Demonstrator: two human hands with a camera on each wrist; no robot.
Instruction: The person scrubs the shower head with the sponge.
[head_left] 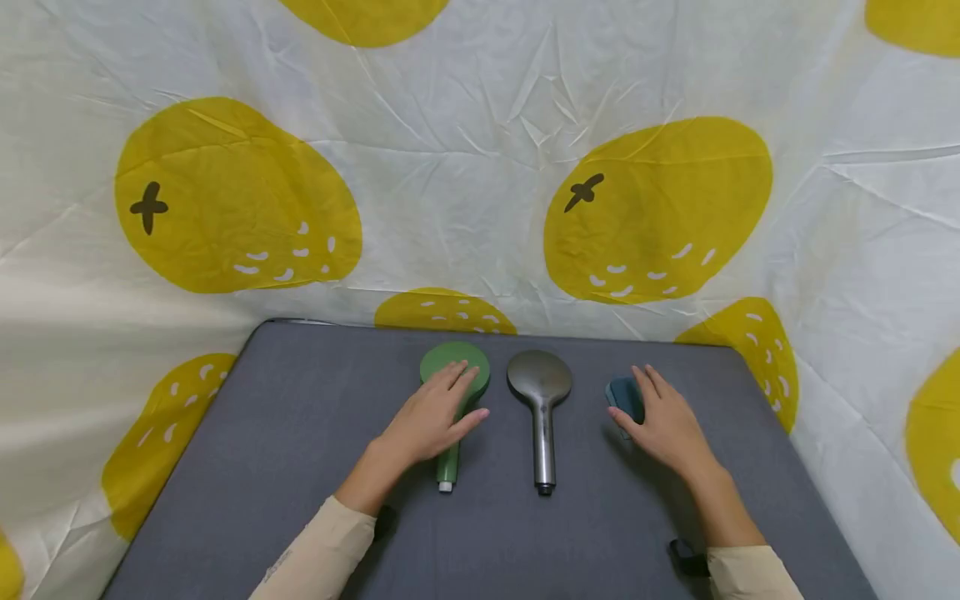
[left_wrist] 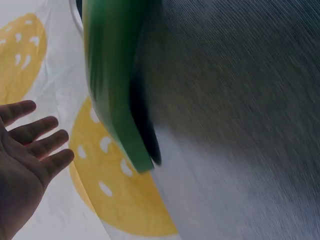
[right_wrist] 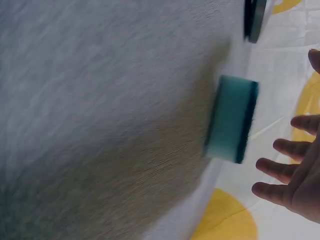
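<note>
A green shower head [head_left: 433, 365] with a white-tipped handle lies on the table. Over it hovers my left hand [head_left: 431, 417], fingers extended and covering part of its neck; in the left wrist view that hand [left_wrist: 22, 155] shows apart from the green shower head [left_wrist: 112, 85]. To the right lies a grey metallic shower head [head_left: 540, 379]. My right hand [head_left: 667, 425] is spread above a teal sponge [head_left: 624, 393], hiding its right side. The right wrist view shows the sponge [right_wrist: 232, 120] standing beside the loose fingers [right_wrist: 272, 192], with nothing in their grasp.
The dark grey table [head_left: 315, 417] has its back edge against a white cloth [head_left: 450, 208] printed with large yellow fruit shapes. This cloth also hangs at both sides. Black straps [head_left: 688, 558] sit at the wrists, by the beige sleeves [head_left: 750, 575].
</note>
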